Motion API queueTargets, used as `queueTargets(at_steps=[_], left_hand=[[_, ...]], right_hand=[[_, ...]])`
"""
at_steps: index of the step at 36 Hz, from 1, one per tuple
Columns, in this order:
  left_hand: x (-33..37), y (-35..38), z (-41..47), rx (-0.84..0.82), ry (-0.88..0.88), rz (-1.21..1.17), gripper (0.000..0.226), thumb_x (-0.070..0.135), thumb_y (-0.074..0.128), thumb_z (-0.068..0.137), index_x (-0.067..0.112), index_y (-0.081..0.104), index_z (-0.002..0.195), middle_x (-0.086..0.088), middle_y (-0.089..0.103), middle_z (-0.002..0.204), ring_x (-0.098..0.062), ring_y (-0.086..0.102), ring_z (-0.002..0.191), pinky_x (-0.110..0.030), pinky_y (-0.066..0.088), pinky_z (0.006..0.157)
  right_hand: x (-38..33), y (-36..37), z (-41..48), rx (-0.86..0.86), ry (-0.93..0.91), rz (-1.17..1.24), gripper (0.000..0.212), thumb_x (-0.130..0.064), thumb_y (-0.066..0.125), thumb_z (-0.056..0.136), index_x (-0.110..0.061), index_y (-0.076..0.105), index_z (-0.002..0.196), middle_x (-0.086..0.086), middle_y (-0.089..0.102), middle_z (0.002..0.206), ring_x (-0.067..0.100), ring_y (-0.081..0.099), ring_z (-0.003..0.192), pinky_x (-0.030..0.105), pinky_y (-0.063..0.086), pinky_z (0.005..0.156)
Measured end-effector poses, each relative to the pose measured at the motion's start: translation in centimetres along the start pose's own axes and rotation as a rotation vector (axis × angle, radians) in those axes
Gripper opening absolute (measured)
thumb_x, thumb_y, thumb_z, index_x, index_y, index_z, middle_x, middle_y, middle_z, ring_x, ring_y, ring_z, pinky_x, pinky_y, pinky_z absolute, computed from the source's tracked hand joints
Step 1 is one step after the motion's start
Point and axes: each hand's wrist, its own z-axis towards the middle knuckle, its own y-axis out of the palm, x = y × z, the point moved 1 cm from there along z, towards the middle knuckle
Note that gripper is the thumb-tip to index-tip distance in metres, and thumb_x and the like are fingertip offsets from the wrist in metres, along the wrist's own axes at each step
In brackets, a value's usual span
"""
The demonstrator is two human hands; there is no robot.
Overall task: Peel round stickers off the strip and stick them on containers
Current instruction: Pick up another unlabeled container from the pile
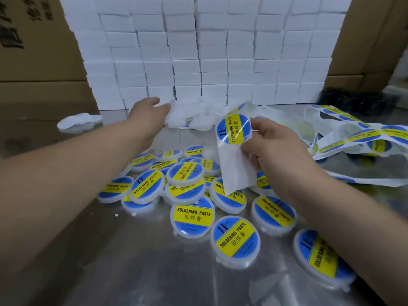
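The left hand (152, 110) is stretched far forward to the blank tubs (194, 120) heaped at the foot of the boxes (198, 51). Its fingertips are lost in white blur, so whether a tub is gripped cannot be told. The right hand (271, 149) is held up over mid-table, with the strip (237, 168) pinched between thumb and fingers just below a sticker (234, 129). It is kept upright and close, it is judged, so the sticker can be peeled the moment a tub is brought in. The hands are held well apart.

The sticker is seen to be round and glossy, blue with a yellow band, with light glancing off it. The backing below it is bare matte white paper. The rest of the strip is trailed off to the right in loose loops across the table (154, 272), which is dull, reflective steel. Nearer in, labelled tubs (187, 186) are piled: low, round, translucent white plastic with flat lids. Behind, the boxes are stacked as a plain white wall, flanked by brown cartons (33, 69)
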Motion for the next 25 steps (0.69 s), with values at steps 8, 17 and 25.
queueTargets(at_steps=[8,17,25], left_hand=[[3.8,0.2,-8.5,-0.203,-0.273,-0.535,0.007,0.028,0.051,0.088,0.023,0.056,0.091,-0.005,0.058,0.081,-0.016,0.049,0.069,-0.024,0.041,0.057],[4.0,0.3,-12.0,-0.151,-0.105,-0.530,0.013,0.031,0.046,0.085,0.022,0.054,0.079,0.005,0.050,0.082,-0.013,0.050,0.072,-0.023,0.041,0.056],[3.0,0.2,-12.6,-0.090,0.275,-0.145,0.020,0.045,0.049,0.066,0.031,0.051,0.079,0.014,0.053,0.074,-0.005,0.051,0.067,-0.022,0.038,0.063]], right_hand=[[-0.1,0.9,-0.6,-0.095,0.003,-0.011,0.029,0.003,0.049,0.086,-0.020,0.065,0.080,-0.002,0.070,0.076,0.002,0.059,0.057,0.016,0.045,0.054],[-0.8,0.5,-0.8,-0.059,-0.019,-0.035,0.022,-0.008,0.053,0.089,-0.020,0.065,0.076,-0.006,0.064,0.069,0.000,0.053,0.052,0.015,0.043,0.053],[-0.9,0.6,-1.1,-0.134,-0.070,0.054,0.025,-0.002,0.052,0.088,-0.020,0.067,0.082,-0.010,0.069,0.067,0.001,0.061,0.060,0.013,0.045,0.052]])
